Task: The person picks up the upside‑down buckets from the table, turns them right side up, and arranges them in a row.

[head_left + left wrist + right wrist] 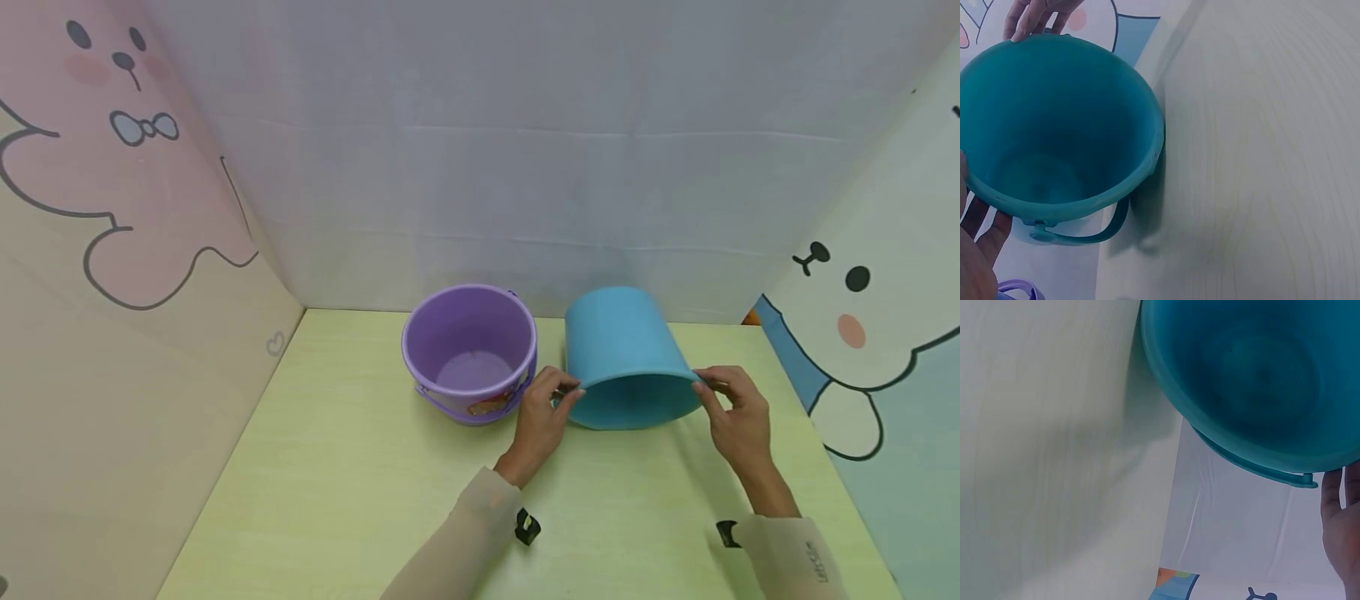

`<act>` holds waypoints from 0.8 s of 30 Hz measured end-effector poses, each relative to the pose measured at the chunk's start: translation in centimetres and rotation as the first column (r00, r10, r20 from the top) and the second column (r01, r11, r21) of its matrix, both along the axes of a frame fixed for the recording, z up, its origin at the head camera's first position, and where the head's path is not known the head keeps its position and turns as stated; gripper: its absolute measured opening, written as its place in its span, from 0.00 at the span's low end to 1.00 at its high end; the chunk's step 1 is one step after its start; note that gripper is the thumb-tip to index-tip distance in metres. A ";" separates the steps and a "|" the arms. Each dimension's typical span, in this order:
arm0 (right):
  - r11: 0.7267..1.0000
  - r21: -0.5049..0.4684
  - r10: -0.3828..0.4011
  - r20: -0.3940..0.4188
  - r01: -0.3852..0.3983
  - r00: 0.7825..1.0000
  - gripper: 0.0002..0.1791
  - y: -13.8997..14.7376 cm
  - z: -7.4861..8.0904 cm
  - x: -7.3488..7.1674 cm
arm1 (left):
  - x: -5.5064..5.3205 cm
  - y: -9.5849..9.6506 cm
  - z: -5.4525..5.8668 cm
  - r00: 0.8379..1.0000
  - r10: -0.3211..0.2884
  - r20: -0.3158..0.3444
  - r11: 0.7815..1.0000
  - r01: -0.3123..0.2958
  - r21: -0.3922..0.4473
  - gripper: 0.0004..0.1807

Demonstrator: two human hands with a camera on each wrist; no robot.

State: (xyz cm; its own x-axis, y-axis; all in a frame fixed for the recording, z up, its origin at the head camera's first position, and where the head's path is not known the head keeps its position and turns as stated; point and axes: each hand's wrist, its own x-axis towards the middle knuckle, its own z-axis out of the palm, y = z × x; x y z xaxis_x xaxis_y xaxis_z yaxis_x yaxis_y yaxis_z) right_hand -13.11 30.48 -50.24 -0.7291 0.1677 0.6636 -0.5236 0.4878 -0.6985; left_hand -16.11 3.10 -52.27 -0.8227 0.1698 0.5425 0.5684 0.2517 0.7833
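A light blue bucket [622, 333] lies tipped on the table, its mouth facing me. My left hand [538, 425] pinches the left side of its rim, thumb and fingers on opposite faces. On the other side, my right hand [741, 421] grips the rim in the same way. The inside of the blue bucket [1060, 112] is bare in the left wrist view, where its handle [1088, 239] hangs below the rim. A purple bucket [438, 333] with a handle and a printed picture stands upright just left of my left hand.
The pale yellow-green table [322, 467] meets a whitish back sheet [517, 183] close behind both buckets. Side panels with cartoon animals rise at the left [172, 250] and right [885, 367].
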 end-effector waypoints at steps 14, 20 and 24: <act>0.987 -0.025 -0.154 0.190 0.162 0.970 0.12 0.3 -1.6 0.9 | 0.3 -0.3 -0.5 1.000 -0.012 0.006 1.000 0.012 -0.005 0.06; 0.979 -0.067 -0.169 0.268 0.194 0.948 0.12 0.4 -2.3 1.3 | 0.2 -0.3 -0.5 0.999 -0.034 0.000 0.999 0.034 0.004 0.05; 0.970 -0.137 -0.144 0.332 0.199 0.932 0.15 0.3 -2.5 1.5 | 0.2 -0.4 -0.5 0.999 -0.044 0.002 0.999 0.044 0.012 0.05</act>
State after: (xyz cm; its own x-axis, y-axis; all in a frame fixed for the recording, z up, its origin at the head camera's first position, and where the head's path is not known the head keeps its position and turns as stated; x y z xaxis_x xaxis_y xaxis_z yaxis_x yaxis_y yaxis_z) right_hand -11.65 30.82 -52.79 -0.8469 0.3961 0.3547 -0.1803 0.4136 -0.8924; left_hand -15.89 2.74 -52.74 -0.8158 0.1992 0.5429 0.5770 0.2175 0.7872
